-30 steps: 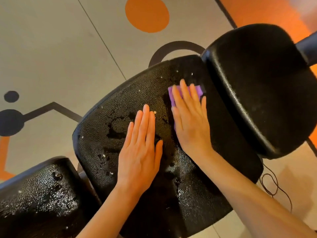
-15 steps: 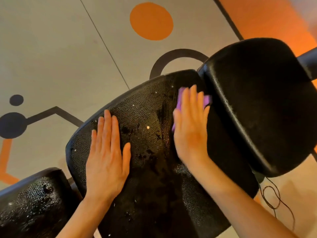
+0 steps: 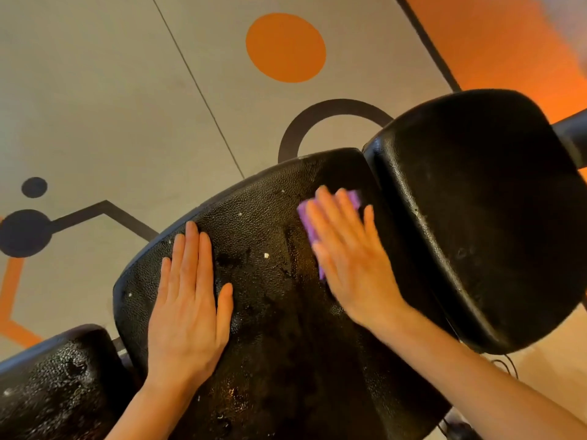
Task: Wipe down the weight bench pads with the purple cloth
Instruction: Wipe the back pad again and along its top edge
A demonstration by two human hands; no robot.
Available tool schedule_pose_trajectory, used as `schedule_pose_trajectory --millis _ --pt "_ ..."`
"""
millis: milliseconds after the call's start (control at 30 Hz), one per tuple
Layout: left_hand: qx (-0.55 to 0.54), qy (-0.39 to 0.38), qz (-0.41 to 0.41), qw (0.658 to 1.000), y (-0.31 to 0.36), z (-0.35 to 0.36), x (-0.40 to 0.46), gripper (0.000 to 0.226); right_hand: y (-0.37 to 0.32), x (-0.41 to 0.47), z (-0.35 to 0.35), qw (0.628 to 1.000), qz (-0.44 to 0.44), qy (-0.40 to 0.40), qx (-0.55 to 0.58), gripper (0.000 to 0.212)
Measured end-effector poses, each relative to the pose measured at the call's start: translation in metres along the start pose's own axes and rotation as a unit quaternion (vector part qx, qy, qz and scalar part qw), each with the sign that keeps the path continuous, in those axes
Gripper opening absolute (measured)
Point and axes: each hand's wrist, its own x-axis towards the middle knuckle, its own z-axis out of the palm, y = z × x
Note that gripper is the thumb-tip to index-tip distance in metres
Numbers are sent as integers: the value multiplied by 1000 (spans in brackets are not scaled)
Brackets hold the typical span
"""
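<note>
A black, pebbled bench pad (image 3: 273, 236) fills the middle of the view, wet and streaked, with a few pale crumbs on it. My right hand (image 3: 349, 255) lies flat on the purple cloth (image 3: 308, 223) near the pad's far right end; the cloth shows only at my fingertips and along my index finger. The hand is blurred. My left hand (image 3: 190, 306) rests flat and empty on the pad's left part, fingers together. A second black pad (image 3: 482, 217) adjoins on the right. A third, wet pad (image 3: 54, 385) sits at the lower left.
The floor (image 3: 95, 106) is beige with orange and dark painted shapes. A dark metal bar (image 3: 571, 128) leaves the right pad at the frame's right edge. A thin black cable (image 3: 508, 369) lies on the floor below the right pad.
My left hand has slid from the pad's middle to its left part. My right hand kept rubbing the cloth at the pad's far right end. The view has shifted, so the bench sits lower.
</note>
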Motion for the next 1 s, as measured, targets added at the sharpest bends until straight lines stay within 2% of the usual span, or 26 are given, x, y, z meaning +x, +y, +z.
schedule_pose_trajectory --millis 33,100,133,167,233,267,300,333,367,400,467,500,533,567,633,700,733,767,833,900,933,967,1000 --pt "1 0 0 1000 0 0 0 69 4 22 -3 997 71 30 19 53" --pt "10 1 -3 1000 0 2 0 69 -10 62 -7 966 236 90 54 54" --pt "13 0 -4 1000 0 2 0 69 -27 69 -3 959 259 107 45 55" --pt "12 0 -5 1000 0 2 0 69 -46 66 4 967 224 114 31 55" --pt "7 1 -8 1000 0 2 0 69 -78 45 16 997 35 75 8 55" --pt "8 -2 -8 1000 1 1 0 69 -79 34 17 998 -49 47 -5 54" --pt "9 -4 -7 1000 1 1 0 69 -69 31 15 994 -104 33 -24 53" --pt "9 -2 -6 1000 1 0 -1 69 -52 36 11 992 -115 38 -37 52" --pt "7 1 -5 1000 1 0 0 69 -34 43 8 996 -72 49 -30 51" --pt "5 1 -2 1000 0 0 0 69 -17 52 3 998 18 66 0 51" --pt "7 1 3 1000 -1 1 0 68 0 64 -5 971 206 103 56 51" --pt "7 3 3 1000 -1 1 0 68 -9 65 -4 961 243 118 57 51" --pt "5 6 3 1000 -1 1 -1 68 -27 63 -1 965 226 124 52 52" --pt "5 7 4 1000 -1 1 -1 68 -48 60 4 978 164 116 48 52" --pt "7 8 8 1000 -1 2 0 67 -78 50 11 997 -15 71 25 52" --pt "5 11 10 1000 -2 2 -1 67 -68 47 9 990 -137 30 -34 53" --pt "3 13 12 1000 -2 1 -1 67 -51 50 6 988 -145 25 -46 53" --pt "2 14 14 1000 -2 1 -1 67 -35 52 1 993 -110 30 -39 53" --pt "2 13 19 1000 -2 1 -1 68 -5 57 -7 995 73 74 14 51" --pt "2 16 16 1000 -2 1 -2 68 -7 62 -7 961 247 113 59 50" --pt "1 17 15 1000 -2 1 -2 68 -23 62 -2 953 270 123 58 51" --pt "2 18 14 1000 -2 1 -2 68 -42 60 4 961 238 129 51 52" --pt "2 18 15 1000 -2 1 -2 68 -63 54 9 978 161 127 47 53"
